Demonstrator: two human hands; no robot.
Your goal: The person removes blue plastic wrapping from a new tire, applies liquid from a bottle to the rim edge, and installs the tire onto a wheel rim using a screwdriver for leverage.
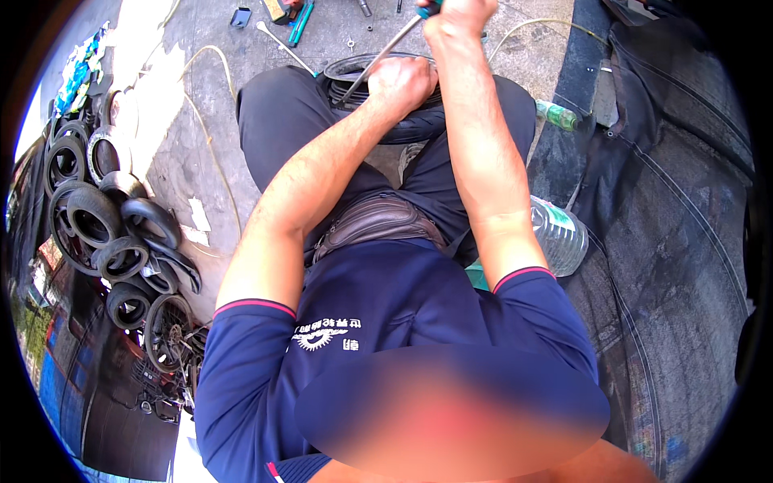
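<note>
Between my knees rests a black tire [351, 66], partly covered by my hands. My left hand [403, 84] is closed over its rubber, knuckles up, and the fingertips are hidden. Near the top edge, my right hand [460, 18] is closed round the green handle of a long screwdriver [394, 43]. Its metal shaft slants down to the left, passing beside my left hand, and its tip reaches the tire. The top of the right hand is partly cut off by the frame.
Old tires [95, 216] are heaped on the left. A wrench [282, 47] and green-handled tools [301, 24] lie ahead on the floor. A pale hose [211, 137] curves past my left knee. On the right are a green bottle [557, 116], a large clear jug [559, 237] and dark sheeting [668, 233].
</note>
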